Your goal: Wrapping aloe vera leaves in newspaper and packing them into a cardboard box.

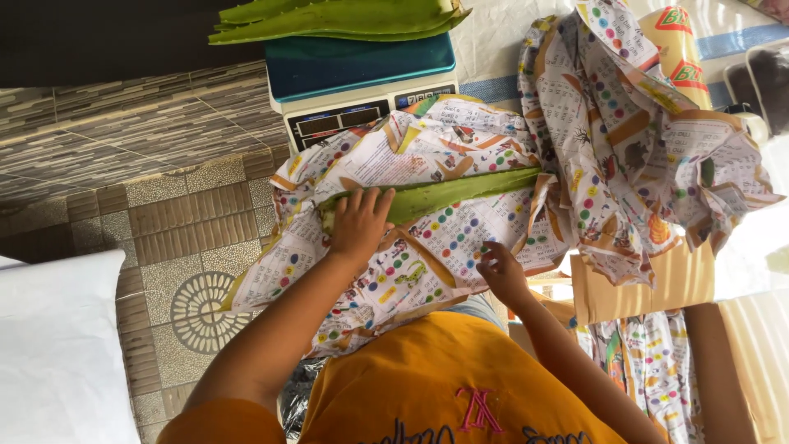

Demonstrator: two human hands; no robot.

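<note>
A long green aloe leaf (460, 191) lies across a sheet of colourful printed paper (411, 255) spread over my lap. My left hand (359, 220) presses down on the thick end of the leaf, fingers spread over it. My right hand (499, 270) pinches the near edge of the paper just below the leaf. More aloe leaves (345, 16) rest on the teal platform of a weighing scale (362, 78) beyond the paper.
A heap of crumpled printed paper sheets (633, 140) lies to the right. A cardboard box (649, 284) sits beneath it. A white cushion (57, 345) is at lower left on the tiled floor (181, 238). My orange shirt fills the bottom.
</note>
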